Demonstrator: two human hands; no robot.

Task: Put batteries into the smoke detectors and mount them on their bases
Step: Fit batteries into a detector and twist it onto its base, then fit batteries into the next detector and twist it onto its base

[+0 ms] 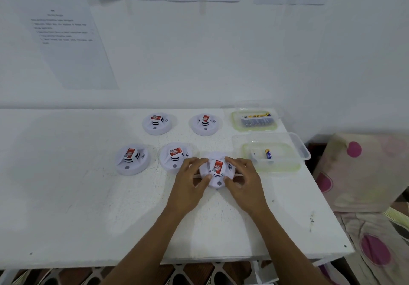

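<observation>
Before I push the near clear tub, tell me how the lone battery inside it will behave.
The battery is a smooth cylinder lying loose, so it will probably roll across the floor of the clear tub. It looks rigid and is likely dense for its size, so it may knock against the wall.

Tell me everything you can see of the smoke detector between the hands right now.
The smoke detector is round, white and plastic-looking, with a raised centre bearing a red label, sound-wave marks to its right and a dark dot near the front edge. It sits label up on the white table, right of another detector. The left hand and right hand grip its sides with curled fingers.
</observation>
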